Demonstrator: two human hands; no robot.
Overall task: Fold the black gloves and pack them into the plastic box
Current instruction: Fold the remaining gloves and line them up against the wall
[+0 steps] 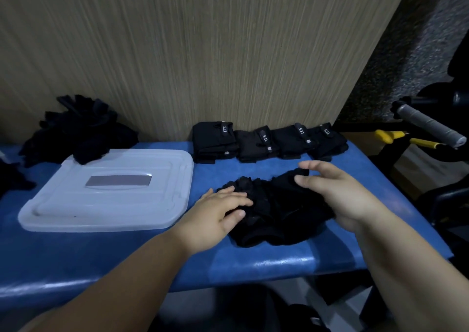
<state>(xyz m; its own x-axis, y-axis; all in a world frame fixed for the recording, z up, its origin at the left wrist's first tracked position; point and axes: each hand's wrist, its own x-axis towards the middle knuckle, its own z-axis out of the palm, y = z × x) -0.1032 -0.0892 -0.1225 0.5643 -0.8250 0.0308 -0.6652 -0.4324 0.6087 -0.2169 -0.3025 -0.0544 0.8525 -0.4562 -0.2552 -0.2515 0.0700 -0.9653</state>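
Gloves (pixel 279 215) on the table (pixel 253 263), front centre, black, bunched, unfolded, just right of the box (pixel 101 226). Left hand (pixel 223 208) flat on the gloves' left end, fingers straight, pressing down, no pinch. Right hand (pixel 337 189) over the right end, fingers spread and loosely bent, holding nothing. Contact at the heel of the palm likely, hard to tell against black cloth.

Box translucent, lid side up, shut box or lid alone, cannot tell. 4 folded bundles (pixel 266 140) in a row at the back by the wall, touching side by side. Loose pile (pixel 78 131) back left, one bit lapping over the box corner.

Handling guess: soft, light, floppy fabric, slightly grippy, nothing fragile, likely to spring open after a fold. Best pinched at the cuff or finger end, other palm pinning the middle. Fold not yet made, no packed glove in sight.
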